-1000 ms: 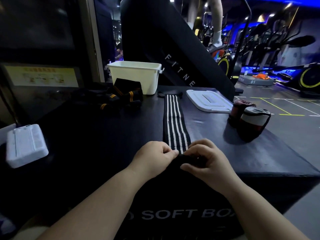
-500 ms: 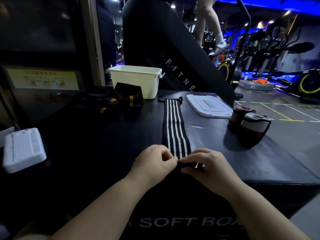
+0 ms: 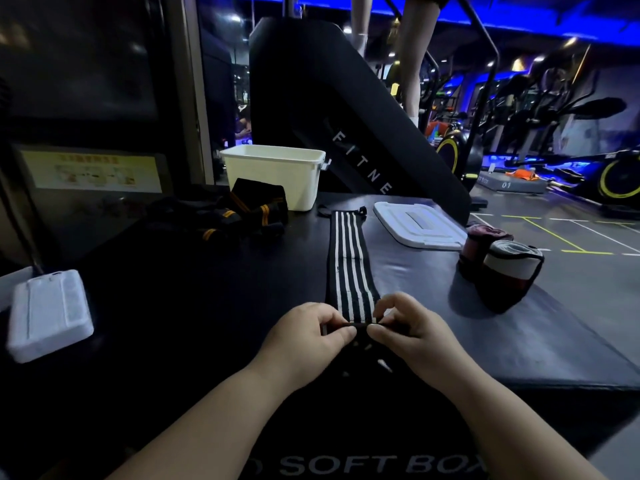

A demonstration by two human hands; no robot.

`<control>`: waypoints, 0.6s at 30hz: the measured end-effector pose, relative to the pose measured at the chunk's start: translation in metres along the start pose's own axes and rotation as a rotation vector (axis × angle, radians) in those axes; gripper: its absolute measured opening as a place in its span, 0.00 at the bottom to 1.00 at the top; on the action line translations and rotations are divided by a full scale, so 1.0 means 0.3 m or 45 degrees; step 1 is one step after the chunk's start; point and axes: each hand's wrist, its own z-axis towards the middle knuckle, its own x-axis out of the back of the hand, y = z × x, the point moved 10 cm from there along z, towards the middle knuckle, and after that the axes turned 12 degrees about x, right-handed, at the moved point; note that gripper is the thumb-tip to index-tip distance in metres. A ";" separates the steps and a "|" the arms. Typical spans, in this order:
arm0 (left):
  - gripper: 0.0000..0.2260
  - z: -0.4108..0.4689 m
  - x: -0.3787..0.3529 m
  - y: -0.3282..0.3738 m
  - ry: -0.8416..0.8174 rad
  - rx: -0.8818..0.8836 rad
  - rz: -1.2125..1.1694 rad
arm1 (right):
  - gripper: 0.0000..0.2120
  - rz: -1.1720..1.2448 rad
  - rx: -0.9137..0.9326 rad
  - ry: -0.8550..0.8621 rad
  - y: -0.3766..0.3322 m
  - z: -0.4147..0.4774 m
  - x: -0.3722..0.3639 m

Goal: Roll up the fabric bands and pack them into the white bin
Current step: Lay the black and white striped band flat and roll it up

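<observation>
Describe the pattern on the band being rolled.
Black with white lengthwise stripes, seen in the head view on the fabric band.

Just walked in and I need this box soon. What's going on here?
A person is rolling up a striped band laid flat on the box. The left hand and right hand both pinch its near end; the rest lies unrolled, pointing toward the bin. Two rolled bands stand at the right, and loose black-and-orange bands lie by the bin.
</observation>
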 end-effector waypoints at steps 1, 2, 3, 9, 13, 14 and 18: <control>0.06 0.007 -0.002 -0.002 0.007 0.026 0.020 | 0.10 -0.050 0.003 -0.004 0.002 0.003 -0.001; 0.08 0.014 -0.003 -0.006 0.006 0.064 0.046 | 0.09 -0.102 -0.002 -0.013 0.004 0.005 -0.005; 0.09 0.023 -0.006 -0.010 -0.003 0.100 0.067 | 0.09 -0.148 -0.015 -0.019 0.007 0.007 -0.008; 0.12 0.058 -0.003 -0.002 -0.013 0.198 0.211 | 0.07 -0.363 0.123 0.076 -0.021 0.026 0.014; 0.14 0.066 0.005 0.003 0.042 0.202 0.305 | 0.11 -0.398 0.110 0.015 -0.016 0.035 0.014; 0.15 0.071 0.003 0.000 0.042 0.201 0.310 | 0.12 -0.396 0.082 0.004 -0.006 0.034 0.013; 0.15 0.087 0.011 -0.006 0.066 0.207 0.328 | 0.10 -0.358 0.004 0.007 0.026 0.042 0.009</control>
